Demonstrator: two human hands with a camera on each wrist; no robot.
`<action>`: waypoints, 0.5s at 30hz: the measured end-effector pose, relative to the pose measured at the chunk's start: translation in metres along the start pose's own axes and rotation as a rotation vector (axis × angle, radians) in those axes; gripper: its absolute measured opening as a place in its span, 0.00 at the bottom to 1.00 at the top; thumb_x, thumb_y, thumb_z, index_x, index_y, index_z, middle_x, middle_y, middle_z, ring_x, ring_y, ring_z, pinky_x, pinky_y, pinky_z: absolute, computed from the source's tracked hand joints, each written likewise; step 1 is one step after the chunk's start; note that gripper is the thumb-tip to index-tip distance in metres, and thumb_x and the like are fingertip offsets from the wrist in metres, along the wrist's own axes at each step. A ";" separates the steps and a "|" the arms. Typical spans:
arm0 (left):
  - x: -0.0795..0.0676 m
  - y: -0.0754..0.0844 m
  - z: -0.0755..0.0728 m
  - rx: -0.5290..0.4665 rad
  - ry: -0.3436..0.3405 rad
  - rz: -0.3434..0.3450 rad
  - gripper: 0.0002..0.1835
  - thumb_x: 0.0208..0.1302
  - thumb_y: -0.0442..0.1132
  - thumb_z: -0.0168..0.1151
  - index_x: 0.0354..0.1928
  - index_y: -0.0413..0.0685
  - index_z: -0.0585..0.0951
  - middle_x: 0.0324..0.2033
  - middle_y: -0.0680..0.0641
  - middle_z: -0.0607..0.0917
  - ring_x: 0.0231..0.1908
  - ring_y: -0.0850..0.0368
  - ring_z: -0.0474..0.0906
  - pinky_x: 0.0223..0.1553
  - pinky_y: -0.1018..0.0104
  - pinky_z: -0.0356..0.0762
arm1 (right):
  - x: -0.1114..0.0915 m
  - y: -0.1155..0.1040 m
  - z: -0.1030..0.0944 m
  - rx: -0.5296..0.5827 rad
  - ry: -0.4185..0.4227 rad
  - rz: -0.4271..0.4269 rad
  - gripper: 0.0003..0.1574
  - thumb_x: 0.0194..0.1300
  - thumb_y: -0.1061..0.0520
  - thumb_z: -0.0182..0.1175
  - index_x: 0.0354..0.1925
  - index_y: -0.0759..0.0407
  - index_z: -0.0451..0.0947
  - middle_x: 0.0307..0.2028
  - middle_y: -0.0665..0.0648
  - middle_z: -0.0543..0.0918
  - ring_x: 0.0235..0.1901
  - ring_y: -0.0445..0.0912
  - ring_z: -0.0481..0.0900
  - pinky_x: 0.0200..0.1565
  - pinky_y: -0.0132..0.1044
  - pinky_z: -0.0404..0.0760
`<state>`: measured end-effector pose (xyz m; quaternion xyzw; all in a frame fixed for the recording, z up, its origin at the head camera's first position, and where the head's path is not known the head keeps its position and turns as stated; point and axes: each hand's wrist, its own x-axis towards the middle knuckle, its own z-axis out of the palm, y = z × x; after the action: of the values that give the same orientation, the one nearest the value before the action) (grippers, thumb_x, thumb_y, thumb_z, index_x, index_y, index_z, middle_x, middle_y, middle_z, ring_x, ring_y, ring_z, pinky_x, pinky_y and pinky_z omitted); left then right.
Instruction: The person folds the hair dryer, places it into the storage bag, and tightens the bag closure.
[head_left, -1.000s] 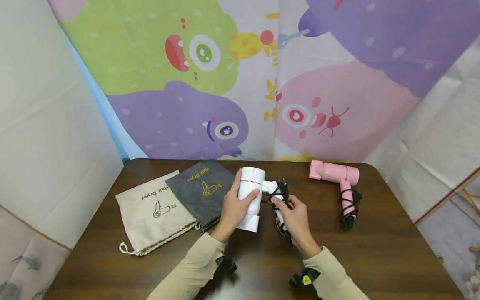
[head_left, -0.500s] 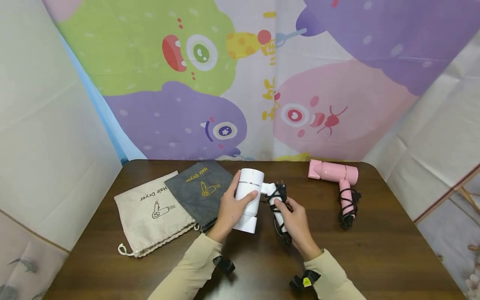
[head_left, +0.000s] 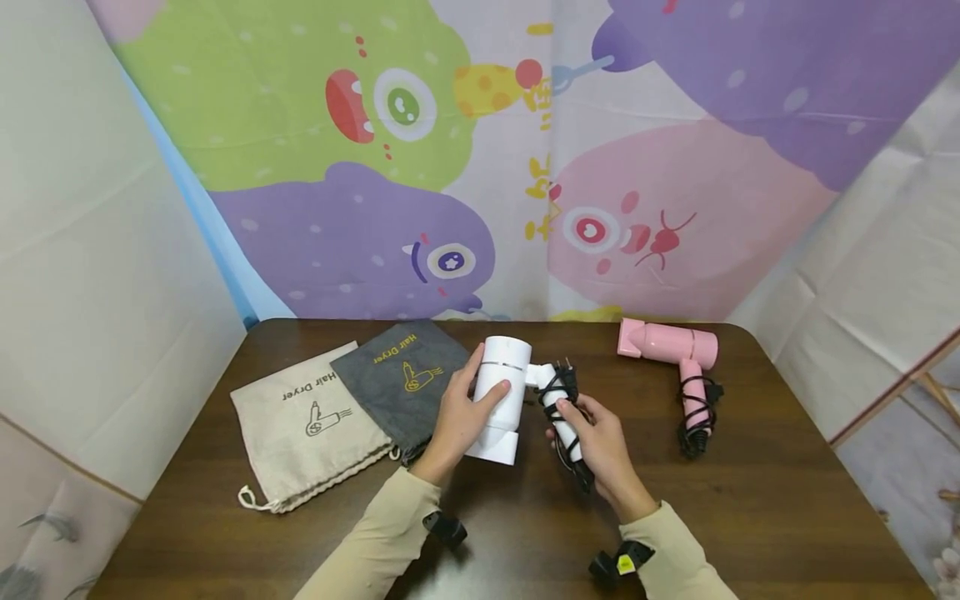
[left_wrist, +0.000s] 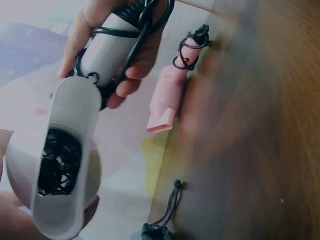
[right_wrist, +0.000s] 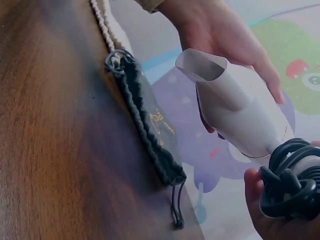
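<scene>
A white hair dryer [head_left: 504, 408] is held up over the middle of the table, its nozzle toward the person. My left hand [head_left: 463, 415] grips the barrel from the left, thumb across its front. On the other side my right hand [head_left: 600, 442] holds the dryer's handle, which has a black cord [head_left: 557, 390] wound round it and the plug at the top. In the left wrist view the flat nozzle [left_wrist: 65, 165] faces the camera, with a dark grille inside. The right wrist view shows the left fingers wrapped under the barrel [right_wrist: 240, 115].
A pink hair dryer [head_left: 667, 345] with its cord wrapped lies at the back right of the brown table [head_left: 750, 517]. To the left, a beige drawstring bag [head_left: 300, 450] and a dark grey one [head_left: 397, 358] lie overlapping, both printed "Hair Dryer". A cartoon-patterned cloth [head_left: 517, 275] hangs behind.
Both hands still hold the white hair dryer in nearly the same place. The right hand has shifted slightly right and down along the handle, which tilts a little more.
</scene>
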<state>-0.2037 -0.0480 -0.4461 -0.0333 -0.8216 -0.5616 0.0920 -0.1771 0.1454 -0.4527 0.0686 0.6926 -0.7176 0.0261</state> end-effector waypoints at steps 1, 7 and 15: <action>-0.001 0.000 0.000 -0.001 0.012 0.015 0.36 0.63 0.46 0.65 0.72 0.57 0.65 0.53 0.36 0.77 0.45 0.47 0.76 0.46 0.54 0.76 | 0.000 0.000 0.001 0.006 0.001 -0.004 0.23 0.70 0.52 0.59 0.54 0.68 0.73 0.34 0.57 0.82 0.26 0.45 0.84 0.29 0.38 0.84; -0.005 -0.001 0.002 -0.030 0.092 0.098 0.32 0.62 0.43 0.67 0.68 0.53 0.71 0.62 0.38 0.74 0.50 0.45 0.78 0.50 0.53 0.77 | -0.002 -0.002 0.004 0.043 0.007 -0.006 0.24 0.69 0.53 0.59 0.54 0.70 0.73 0.33 0.57 0.82 0.25 0.44 0.83 0.29 0.37 0.84; -0.010 0.004 0.004 -0.044 0.126 0.121 0.31 0.62 0.41 0.66 0.68 0.50 0.71 0.62 0.38 0.75 0.54 0.43 0.77 0.52 0.50 0.77 | -0.003 -0.006 0.005 0.018 0.034 -0.007 0.23 0.71 0.50 0.57 0.52 0.69 0.75 0.32 0.57 0.83 0.24 0.45 0.84 0.27 0.38 0.84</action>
<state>-0.1942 -0.0419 -0.4456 -0.0497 -0.7982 -0.5737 0.1765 -0.1749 0.1409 -0.4464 0.0785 0.6868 -0.7225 0.0114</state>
